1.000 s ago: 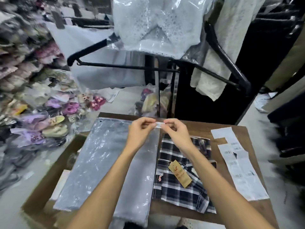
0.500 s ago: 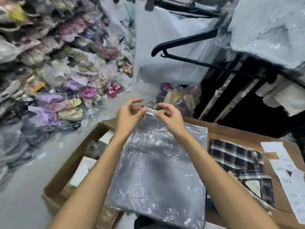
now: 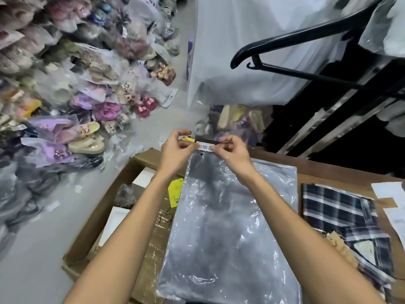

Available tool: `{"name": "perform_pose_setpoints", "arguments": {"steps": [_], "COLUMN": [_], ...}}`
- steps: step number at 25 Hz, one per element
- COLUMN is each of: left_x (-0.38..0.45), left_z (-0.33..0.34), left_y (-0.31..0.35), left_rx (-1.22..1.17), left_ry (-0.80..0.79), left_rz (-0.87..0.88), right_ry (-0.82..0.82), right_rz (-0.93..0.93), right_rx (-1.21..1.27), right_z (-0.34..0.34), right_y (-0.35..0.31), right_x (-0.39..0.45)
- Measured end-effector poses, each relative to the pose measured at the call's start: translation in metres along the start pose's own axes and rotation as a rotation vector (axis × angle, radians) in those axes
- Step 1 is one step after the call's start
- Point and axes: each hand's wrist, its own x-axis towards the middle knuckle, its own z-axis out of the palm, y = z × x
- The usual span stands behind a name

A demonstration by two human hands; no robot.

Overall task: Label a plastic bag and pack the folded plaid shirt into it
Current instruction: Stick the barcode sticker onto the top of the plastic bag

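Note:
A clear plastic bag lies flat on the brown table, its far end under my hands. A small white barcode label is pinched between both hands just above the bag's top edge. My left hand grips the label's left end, near a yellow strip. My right hand grips its right end. The folded dark plaid shirt with a tan hang tag lies on the table to the right of the bag.
White label sheets lie at the table's right edge. An open cardboard box with white boxes and a yellow tag stands left of the table. Bagged shoes pile up on the left floor. A black hanger and hanging garments overhang the back.
My view swung left, so the bag now fills the centre and the shirt sits far right. Both hands carried the label from over the shirt's edge to the bag's top edge.

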Motion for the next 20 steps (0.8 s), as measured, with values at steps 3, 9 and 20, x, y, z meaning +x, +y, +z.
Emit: {"name": "perform_pose_setpoints", "arguments": {"steps": [3,9,20], "left_x": [0.016,0.04,0.05], "left_z": [0.008,0.019,0.028], "left_y": [-0.02,-0.048,-0.063], "left_rx": [0.04,0.157,0.301], "left_ry": [-0.025,-0.033,0.0], "left_rz": [-0.051,-0.086,-0.022], "right_ry": [0.022,0.046,0.12], "right_rz": [0.067,0.129,0.175], "right_rx": [-0.065,-0.251,-0.396], "right_z": [0.007,0.016,0.029], "right_y": [0.02,0.04,0.049], "right_x": [0.018,0.037,0.042]}}
